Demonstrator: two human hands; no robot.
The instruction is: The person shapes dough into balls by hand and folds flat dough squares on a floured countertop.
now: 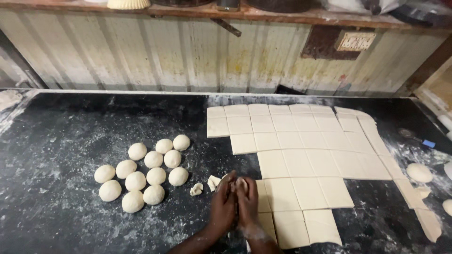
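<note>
Piece of dough (237,182) pressed between both palms, low over the table's (61,136) front edge. Left hand (224,203) and right hand (247,202) cupped together, fingers folded around the dough, most of it hidden. Two small scraps (205,186) lie just left of the hands. Further left, a cluster of rolled balls (143,171). To the right, a sheet cut into squares (301,155), touching the right hand. Flour dusts the dark surface. Corrugated wall (188,51) behind.

Your pressed-together hands (235,200) hide most of the dough piece (241,182) at the cut dough sheet's (301,150) left edge.
</note>
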